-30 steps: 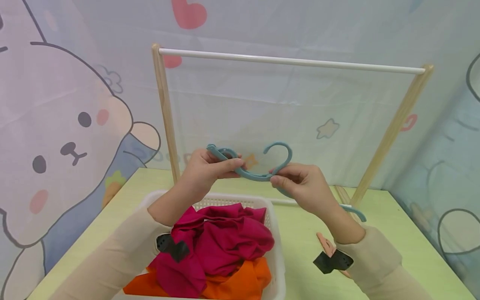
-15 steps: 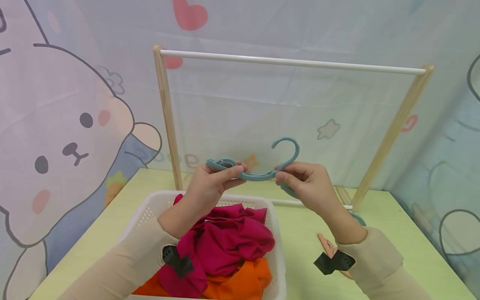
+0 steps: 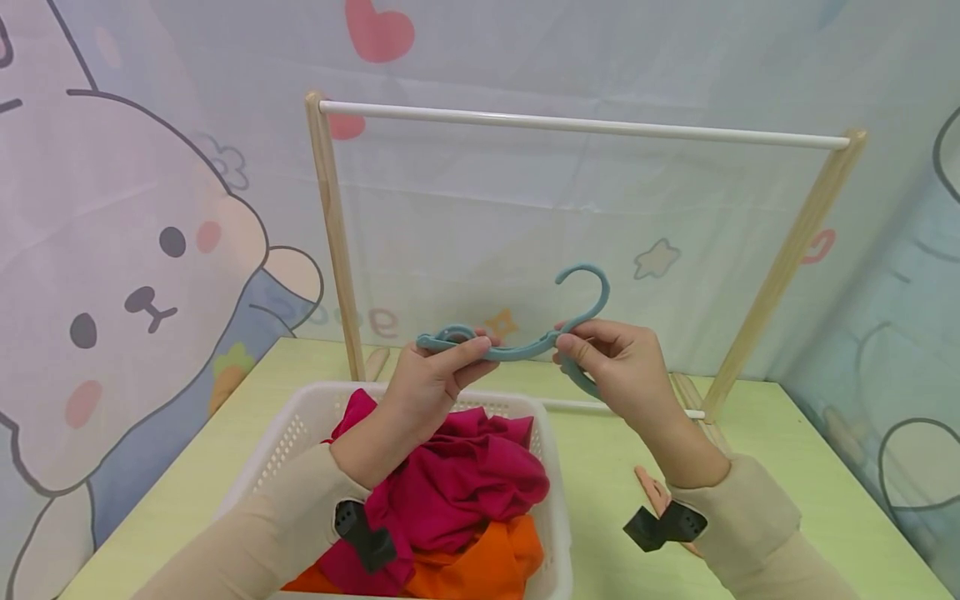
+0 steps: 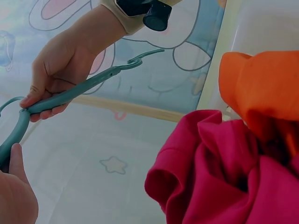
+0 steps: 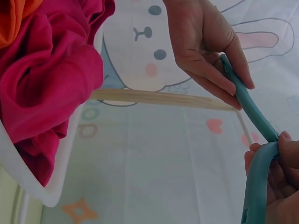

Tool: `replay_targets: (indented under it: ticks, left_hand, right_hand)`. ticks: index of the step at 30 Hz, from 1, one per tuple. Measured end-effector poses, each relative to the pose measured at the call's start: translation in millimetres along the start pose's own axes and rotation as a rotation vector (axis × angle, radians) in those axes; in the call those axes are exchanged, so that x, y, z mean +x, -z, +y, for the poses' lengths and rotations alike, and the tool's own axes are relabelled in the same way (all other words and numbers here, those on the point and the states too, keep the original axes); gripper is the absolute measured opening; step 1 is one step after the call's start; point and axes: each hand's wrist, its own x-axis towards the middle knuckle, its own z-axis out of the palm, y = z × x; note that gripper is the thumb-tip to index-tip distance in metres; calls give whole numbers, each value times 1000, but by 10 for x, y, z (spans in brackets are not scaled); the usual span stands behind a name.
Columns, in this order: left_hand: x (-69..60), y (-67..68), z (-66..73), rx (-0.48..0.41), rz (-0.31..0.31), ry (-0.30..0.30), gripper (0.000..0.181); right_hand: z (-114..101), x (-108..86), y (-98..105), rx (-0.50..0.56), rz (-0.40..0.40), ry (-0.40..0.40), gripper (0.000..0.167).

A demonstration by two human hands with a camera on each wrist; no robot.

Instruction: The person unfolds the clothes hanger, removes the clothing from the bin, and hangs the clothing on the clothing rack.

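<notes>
A blue-green folding hanger (image 3: 517, 353) is held up by both hands in front of the rack, its hook curving upward. The left hand (image 3: 427, 387) grips one arm of it, near the looped end. My right hand (image 3: 622, 367) pinches the hanger at the middle joint, just under the hook, and its other arm bends down beside the fingers. In the right wrist view the two arms of the hanger (image 5: 254, 109) meet at an angle at that joint. Below the left forearm, a white basket (image 3: 555, 500) holds magenta cloth (image 3: 472, 467) and orange cloth (image 3: 480, 562).
A wooden rack with a white top rail (image 3: 585, 125) stands behind the hands. On the pale green table (image 3: 795, 500), a peach-coloured item (image 3: 651, 490) lies partly hidden by the right wrist. A printed curtain (image 3: 480, 217) hangs at the back.
The left hand has moved slightly right and down, bringing the hanger's left end lower. The hook has shifted up and right, and more of the downward arm shows by the right hand.
</notes>
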Motion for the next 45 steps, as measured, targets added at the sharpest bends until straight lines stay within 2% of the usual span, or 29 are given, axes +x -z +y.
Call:
replay_targets:
  ticks: [7, 10, 13, 17, 20, 23, 25, 28, 32, 34, 37, 41, 45]
  left_hand:
    - [1, -9, -30, -15, -1, -6, 28]
    - [-5, 15, -18, 18, -5, 13, 29]
    - [-24, 53, 25, 85, -33, 14, 26]
    - [-54, 101, 124, 266, -76, 9, 26]
    - [-55, 112, 212, 498, -88, 43, 18]
    - [-39, 89, 300, 760, -121, 74, 24]
    - [-29, 59, 356, 930, -171, 64, 29]
    - [-11, 12, 422, 1137, -260, 19, 29]
    - [19, -44, 476, 1288, -384, -24, 25]
    - [36, -61, 487, 1332, -443, -45, 22]
    - [57, -81, 496, 1405, -528, -108, 19]
    - [64, -106, 501, 1483, -593, -194, 14]
    - [69, -119, 493, 1531, -608, -236, 9]
  right_hand:
    - [1, 10, 42, 8, -29, 22, 19]
    - [12, 18, 89, -34, -62, 54, 17]
    - [18, 20, 148, -87, -96, 76, 17]
    - [9, 13, 215, -155, -140, 89, 16]
    - [-5, 7, 248, -194, -157, 95, 14]
    - [-13, -2, 271, -218, -166, 92, 14]
    - [-14, -7, 280, -230, -175, 89, 14]
    - [-17, -22, 288, -247, -191, 87, 13]
    - [-10, -38, 287, -254, -214, 84, 13]
    - [-5, -45, 285, -254, -221, 86, 12]
    - [-6, -54, 284, -254, -229, 87, 12]
    - [-18, -59, 285, -252, -249, 74, 11]
    - [-29, -58, 292, -244, -279, 39, 13]
